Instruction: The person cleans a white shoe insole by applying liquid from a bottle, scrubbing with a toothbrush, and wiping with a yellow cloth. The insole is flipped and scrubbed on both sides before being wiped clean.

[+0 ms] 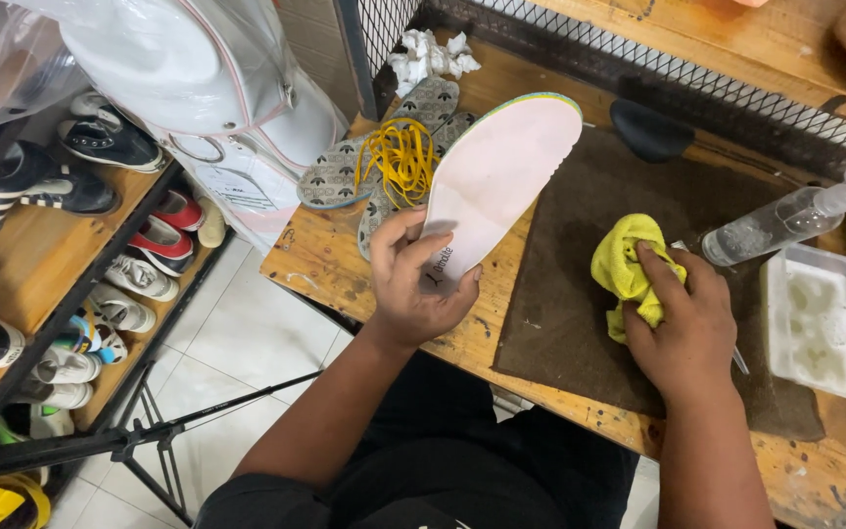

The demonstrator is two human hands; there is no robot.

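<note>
Right hand (682, 328) clutches a crumpled yellow cloth (629, 264); left hand (418, 279) grips the pale pink foam insole (501, 171) by its heel.

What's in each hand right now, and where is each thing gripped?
The left hand holds a white insole by its heel end, thumb across the face. The right hand grips a bunched yellow cloth from above, pressing it on the brown mat.

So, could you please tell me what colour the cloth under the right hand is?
The cloth under the right hand is bright yellow, seen clearly in the head view.
</note>
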